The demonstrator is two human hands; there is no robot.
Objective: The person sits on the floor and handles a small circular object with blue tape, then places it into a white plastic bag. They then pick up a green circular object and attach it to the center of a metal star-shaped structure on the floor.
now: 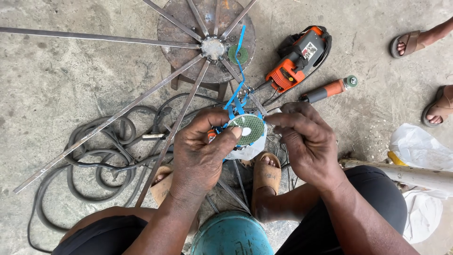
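The left hand (200,148) and right hand (302,141) both pinch a round green disc (250,130) in a clear bag (247,150) with blue straps (238,71).

Free room and obstacles: both hands, left hand (198,151) and right hand (306,141), meet over the green disc (250,129), closing the centre. Ahead, radiating steel bars (108,118) and the round rusty plate (179,28) block a straight reach. Left, coiled black cable (94,160) litters the floor. Right front, the orange power tool (297,56) and orange-handled tool (328,89); bare concrete floor (56,75) lies far left and beyond the tools
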